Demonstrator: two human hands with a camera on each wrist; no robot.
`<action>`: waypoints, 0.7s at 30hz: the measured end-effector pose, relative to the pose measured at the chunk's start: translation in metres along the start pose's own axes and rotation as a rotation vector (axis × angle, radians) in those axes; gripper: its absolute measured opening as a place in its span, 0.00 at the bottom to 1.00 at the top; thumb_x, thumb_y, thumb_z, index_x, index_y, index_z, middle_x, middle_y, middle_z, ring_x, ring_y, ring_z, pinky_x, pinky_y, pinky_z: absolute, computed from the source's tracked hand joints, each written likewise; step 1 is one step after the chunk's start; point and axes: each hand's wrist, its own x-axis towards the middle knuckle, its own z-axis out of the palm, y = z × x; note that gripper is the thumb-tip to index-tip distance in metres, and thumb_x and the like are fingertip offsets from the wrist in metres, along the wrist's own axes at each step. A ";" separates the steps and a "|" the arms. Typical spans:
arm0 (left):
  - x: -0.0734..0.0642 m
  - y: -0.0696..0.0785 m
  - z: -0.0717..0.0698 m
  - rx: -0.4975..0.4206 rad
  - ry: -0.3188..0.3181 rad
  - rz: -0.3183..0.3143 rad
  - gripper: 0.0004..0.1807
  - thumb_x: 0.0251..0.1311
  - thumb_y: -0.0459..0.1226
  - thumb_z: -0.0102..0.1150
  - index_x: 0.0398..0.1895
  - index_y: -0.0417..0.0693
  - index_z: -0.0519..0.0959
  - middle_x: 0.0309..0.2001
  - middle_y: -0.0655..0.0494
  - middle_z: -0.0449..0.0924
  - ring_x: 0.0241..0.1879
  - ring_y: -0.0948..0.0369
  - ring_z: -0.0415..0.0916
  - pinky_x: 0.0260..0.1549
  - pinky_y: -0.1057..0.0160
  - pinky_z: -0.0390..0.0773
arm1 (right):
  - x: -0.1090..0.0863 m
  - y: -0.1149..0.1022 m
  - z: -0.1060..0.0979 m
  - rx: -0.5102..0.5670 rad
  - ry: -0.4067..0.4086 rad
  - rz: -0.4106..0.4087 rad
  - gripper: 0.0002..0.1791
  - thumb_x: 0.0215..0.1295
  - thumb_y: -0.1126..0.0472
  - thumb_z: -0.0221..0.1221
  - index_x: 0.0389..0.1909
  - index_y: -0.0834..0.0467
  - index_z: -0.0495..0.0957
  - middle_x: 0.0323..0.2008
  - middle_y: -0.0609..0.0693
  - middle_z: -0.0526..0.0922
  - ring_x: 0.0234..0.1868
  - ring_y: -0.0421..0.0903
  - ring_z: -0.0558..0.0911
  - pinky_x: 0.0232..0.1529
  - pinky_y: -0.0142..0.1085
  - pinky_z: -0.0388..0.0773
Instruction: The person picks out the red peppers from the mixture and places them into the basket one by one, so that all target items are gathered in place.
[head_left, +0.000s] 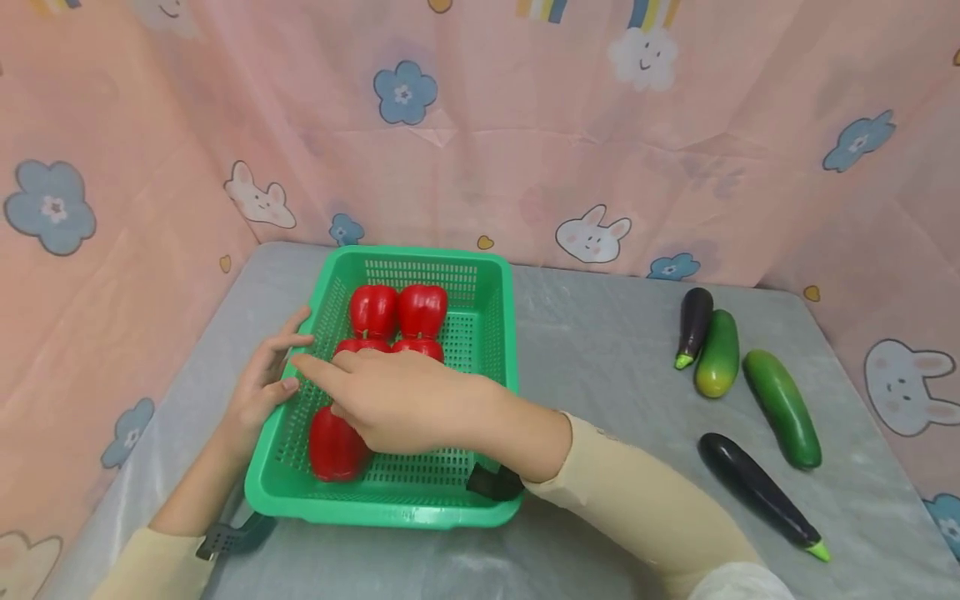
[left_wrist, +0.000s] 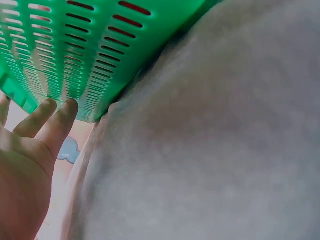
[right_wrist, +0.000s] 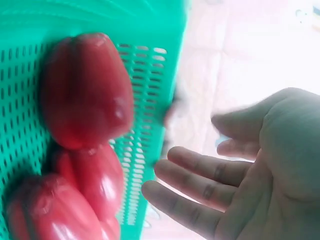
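Note:
A green plastic basket (head_left: 382,512) holds several red bell peppers (head_left: 422,311), grouped at its far left, with another red bell pepper (head_left: 336,446) nearer the front. My left hand (head_left: 258,392) is at the basket's left side, fingertips against the slotted outer wall (left_wrist: 75,55) and thumb by the rim. Above the peppers, my right hand (head_left: 405,400) reaches across the basket toward its left rim. In the right wrist view, the right hand's fingers (right_wrist: 195,172) are loosely extended with nothing in them. From the head, this hand partly covers the peppers beneath it.
On the right of the grey tabletop (head_left: 592,358) lie a small eggplant (head_left: 696,321), a short green cucumber-like vegetable (head_left: 717,354), a longer green one (head_left: 783,408) and a long eggplant (head_left: 761,492). A pink patterned cloth (head_left: 480,167) hangs behind the table.

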 end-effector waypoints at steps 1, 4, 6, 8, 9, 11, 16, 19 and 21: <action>0.001 0.000 0.001 0.000 -0.001 -0.001 0.26 0.70 0.25 0.45 0.70 0.31 0.71 0.87 0.46 0.55 0.86 0.50 0.45 0.75 0.51 0.51 | -0.004 0.002 -0.002 0.020 0.016 0.002 0.40 0.80 0.50 0.61 0.86 0.49 0.57 0.56 0.42 0.80 0.52 0.36 0.77 0.36 0.32 0.83; 0.002 -0.001 0.003 -0.001 -0.003 0.004 0.26 0.69 0.26 0.45 0.69 0.40 0.75 0.86 0.47 0.56 0.86 0.52 0.46 0.75 0.53 0.50 | -0.014 0.007 -0.009 0.086 0.058 0.000 0.41 0.81 0.52 0.60 0.88 0.49 0.54 0.52 0.42 0.80 0.50 0.35 0.77 0.35 0.28 0.81; 0.004 -0.001 0.003 -0.006 -0.003 0.018 0.27 0.68 0.25 0.45 0.69 0.43 0.76 0.86 0.48 0.58 0.86 0.52 0.47 0.75 0.53 0.50 | -0.020 0.011 -0.012 0.129 0.074 -0.003 0.41 0.81 0.56 0.59 0.89 0.50 0.53 0.50 0.42 0.81 0.50 0.35 0.77 0.36 0.27 0.80; 0.004 -0.001 0.004 -0.011 -0.002 0.031 0.27 0.68 0.25 0.45 0.68 0.44 0.77 0.85 0.49 0.59 0.85 0.54 0.48 0.76 0.54 0.50 | -0.025 0.014 -0.015 0.161 0.081 -0.001 0.41 0.80 0.59 0.57 0.89 0.50 0.54 0.54 0.44 0.82 0.54 0.37 0.78 0.41 0.27 0.82; 0.005 -0.001 0.003 -0.015 -0.004 0.040 0.27 0.67 0.24 0.45 0.68 0.41 0.76 0.85 0.49 0.59 0.85 0.54 0.48 0.76 0.54 0.50 | -0.028 0.015 -0.016 0.175 0.083 0.001 0.40 0.80 0.60 0.57 0.88 0.51 0.54 0.56 0.44 0.82 0.57 0.38 0.79 0.44 0.28 0.83; 0.005 -0.001 0.003 -0.020 -0.006 0.051 0.26 0.67 0.23 0.44 0.68 0.35 0.75 0.85 0.48 0.60 0.85 0.54 0.49 0.77 0.55 0.49 | -0.034 0.018 -0.018 0.198 0.090 0.008 0.39 0.81 0.61 0.56 0.88 0.51 0.55 0.62 0.46 0.82 0.63 0.40 0.79 0.52 0.31 0.84; 0.004 0.000 0.002 -0.020 -0.005 0.038 0.26 0.67 0.24 0.45 0.69 0.31 0.73 0.85 0.49 0.59 0.85 0.53 0.49 0.76 0.56 0.50 | -0.050 0.023 -0.022 0.237 0.144 0.002 0.38 0.81 0.61 0.57 0.87 0.53 0.57 0.59 0.44 0.83 0.59 0.38 0.81 0.56 0.31 0.82; 0.003 0.000 0.003 -0.021 -0.001 0.043 0.26 0.67 0.24 0.45 0.69 0.31 0.73 0.85 0.49 0.59 0.85 0.53 0.49 0.76 0.56 0.50 | -0.061 0.026 -0.024 0.255 0.182 -0.016 0.37 0.81 0.61 0.58 0.86 0.55 0.59 0.49 0.42 0.84 0.47 0.36 0.81 0.52 0.28 0.80; 0.002 0.000 0.004 -0.022 0.001 0.049 0.26 0.67 0.23 0.45 0.69 0.31 0.73 0.85 0.49 0.60 0.85 0.53 0.49 0.76 0.57 0.50 | -0.069 0.029 -0.023 0.265 0.200 -0.019 0.36 0.81 0.62 0.58 0.86 0.55 0.60 0.48 0.42 0.84 0.45 0.35 0.81 0.51 0.28 0.80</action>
